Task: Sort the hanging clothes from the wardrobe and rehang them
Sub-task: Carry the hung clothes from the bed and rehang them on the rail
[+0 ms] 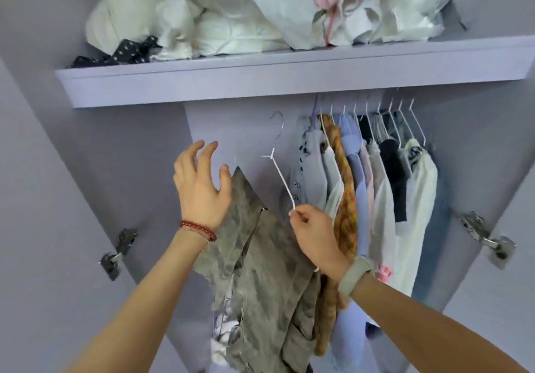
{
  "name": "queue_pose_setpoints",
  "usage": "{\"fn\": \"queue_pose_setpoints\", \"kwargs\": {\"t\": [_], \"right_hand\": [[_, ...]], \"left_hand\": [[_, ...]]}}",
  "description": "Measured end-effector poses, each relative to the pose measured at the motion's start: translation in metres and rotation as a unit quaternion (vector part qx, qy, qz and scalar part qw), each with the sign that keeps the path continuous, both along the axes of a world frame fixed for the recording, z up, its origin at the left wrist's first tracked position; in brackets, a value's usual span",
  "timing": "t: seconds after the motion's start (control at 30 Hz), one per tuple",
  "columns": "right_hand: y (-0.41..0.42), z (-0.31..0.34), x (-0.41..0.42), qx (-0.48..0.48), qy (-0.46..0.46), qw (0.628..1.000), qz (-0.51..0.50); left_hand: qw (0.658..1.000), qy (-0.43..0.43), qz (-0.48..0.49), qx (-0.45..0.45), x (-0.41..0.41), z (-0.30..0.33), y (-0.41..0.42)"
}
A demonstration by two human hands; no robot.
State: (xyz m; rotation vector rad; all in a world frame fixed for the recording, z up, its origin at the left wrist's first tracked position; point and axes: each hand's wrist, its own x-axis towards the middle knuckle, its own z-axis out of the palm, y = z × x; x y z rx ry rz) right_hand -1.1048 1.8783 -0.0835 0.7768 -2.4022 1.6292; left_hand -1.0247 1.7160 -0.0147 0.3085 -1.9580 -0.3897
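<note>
— That garment (260, 271) is looking mottled grey-brown, and the hanger (282, 170) is showing white.

— The wardrobe shelf (289, 80) is reading pale lilac; one hung shirt (346, 207) is showing orange plaid, and the bracelet (197, 230) red.

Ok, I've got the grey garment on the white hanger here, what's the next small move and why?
Probably lift the white hanger so its hook catches the rail in the open stretch left of the hung clothes. The right hand pinches the hanger's lower end, its hook hangs free below the shelf, and the grey garment droops while the left hand hovers open beside it.
</note>
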Motion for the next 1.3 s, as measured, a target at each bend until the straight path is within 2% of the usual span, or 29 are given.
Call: {"fn": "queue_pose_setpoints", "kwargs": {"t": [0.1, 0.2, 0.37, 0.57, 0.7, 0.83, 1.03, 1.13, 1.23, 1.3], "right_hand": [[-0.026, 0.02, -0.035, -0.007, -0.014, 1.0, -0.012], [-0.046, 0.039, -0.064, -0.021, -0.019, 0.999, -0.034], [-0.072, 0.062, -0.103, -0.068, -0.017, 0.995, -0.074], [-0.09, 0.061, -0.149, -0.04, -0.06, 0.986, -0.152], [-0.093, 0.044, -0.164, -0.016, -0.099, 0.983, -0.153], [-0.092, 0.032, -0.16, -0.043, -0.121, 0.979, -0.157], [-0.07, 0.03, -0.125, 0.026, -0.03, 0.99, -0.133], [-0.044, 0.014, -0.086, 0.026, 0.05, 0.994, -0.091], [-0.005, -0.013, -0.047, 0.081, 0.124, 0.982, -0.119], [0.028, -0.037, -0.024, 0.118, 0.154, 0.971, -0.142]], "left_hand": [[0.994, 0.014, 0.03, -0.105, -0.025, 0.032, 0.001], [0.982, -0.018, 0.068, -0.174, -0.048, 0.058, -0.002], [0.975, -0.079, 0.102, -0.179, -0.074, 0.065, -0.019], [0.963, -0.048, 0.143, -0.222, -0.089, 0.054, -0.034], [0.957, -0.03, 0.153, -0.244, -0.093, 0.052, -0.04], [0.958, -0.023, 0.145, -0.245, -0.095, 0.052, -0.042], [0.972, -0.021, 0.096, -0.212, -0.089, 0.047, -0.039], [0.988, -0.025, 0.026, -0.153, -0.08, 0.007, -0.032], [0.989, -0.112, -0.06, -0.07, -0.07, -0.056, -0.012], [0.968, -0.221, -0.105, -0.056, -0.063, -0.102, 0.009]]}}
